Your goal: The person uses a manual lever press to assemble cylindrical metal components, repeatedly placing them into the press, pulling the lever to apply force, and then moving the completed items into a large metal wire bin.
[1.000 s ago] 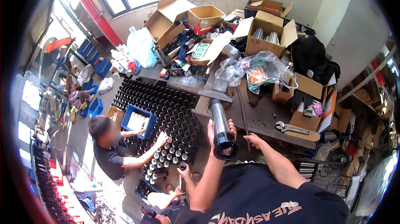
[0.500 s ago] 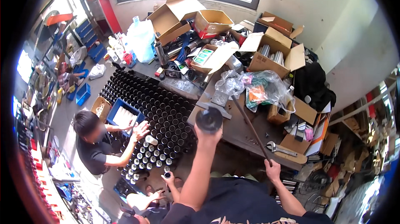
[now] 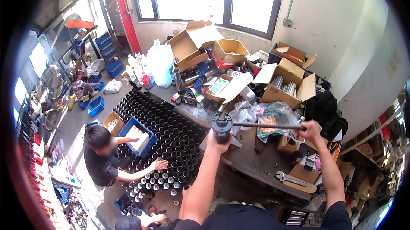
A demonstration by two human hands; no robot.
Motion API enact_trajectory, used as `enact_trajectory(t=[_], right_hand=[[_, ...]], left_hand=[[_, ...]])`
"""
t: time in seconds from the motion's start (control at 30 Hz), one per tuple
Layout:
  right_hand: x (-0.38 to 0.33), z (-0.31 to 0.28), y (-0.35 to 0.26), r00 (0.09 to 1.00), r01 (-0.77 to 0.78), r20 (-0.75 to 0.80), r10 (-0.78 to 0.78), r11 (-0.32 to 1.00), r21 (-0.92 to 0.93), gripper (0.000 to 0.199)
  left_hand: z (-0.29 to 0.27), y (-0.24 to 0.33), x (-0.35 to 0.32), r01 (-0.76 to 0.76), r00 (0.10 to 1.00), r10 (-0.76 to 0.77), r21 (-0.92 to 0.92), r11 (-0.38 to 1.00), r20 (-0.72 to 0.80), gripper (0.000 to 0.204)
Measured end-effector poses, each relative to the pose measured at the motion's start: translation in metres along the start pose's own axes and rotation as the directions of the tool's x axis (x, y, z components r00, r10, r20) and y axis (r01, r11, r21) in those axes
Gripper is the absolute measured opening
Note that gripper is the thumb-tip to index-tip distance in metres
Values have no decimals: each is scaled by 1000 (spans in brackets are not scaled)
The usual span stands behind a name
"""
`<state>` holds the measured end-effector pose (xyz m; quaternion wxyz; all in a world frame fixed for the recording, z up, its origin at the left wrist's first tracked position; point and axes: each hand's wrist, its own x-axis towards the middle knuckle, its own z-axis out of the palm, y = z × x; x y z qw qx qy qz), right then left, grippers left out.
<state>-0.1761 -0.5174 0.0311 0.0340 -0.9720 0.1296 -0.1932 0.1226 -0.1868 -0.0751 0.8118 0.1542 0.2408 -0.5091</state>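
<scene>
Above the near corner of the workbench point(image 3: 247, 158), my left hand point(image 3: 218, 144) is wrapped round a black cylindrical part point(image 3: 222, 130) with a round, holed face on top. My right hand point(image 3: 311, 131) grips the right end of a long dark metal bar point(image 3: 269, 125). The bar lies nearly level and its left end meets the top of the black part; how they join is too small to tell. Clear plastic bags point(image 3: 277, 121) lie behind the bar. An adjustable wrench point(image 3: 290, 178) rests on the bench below my right hand.
Rows of black cylinders point(image 3: 171, 131) stand on the floor to the left. A co-worker point(image 3: 101, 157) sits there by a blue bin point(image 3: 147, 151); another person point(image 3: 130, 222) is at the lower edge. Cardboard boxes point(image 3: 284, 95) crowd the back of the bench.
My right hand has risen with the bar, which has swung from steeply slanted to nearly level and now meets the black part. The part has tilted in my left hand. The view has shifted.
</scene>
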Motion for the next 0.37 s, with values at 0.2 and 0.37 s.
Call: enact_trajectory(t=[0.2,0.37], right_hand=[[-17,76,-109,860,-465,184,475,880,-99,48],[41,53,-38,917,-281,278,285,958,-52,29]], left_hand=[[2,-18,-11,-24,997,23,16,1000,70,40],[-18,1,25,-14,1000,14,-88,996,7,47]])
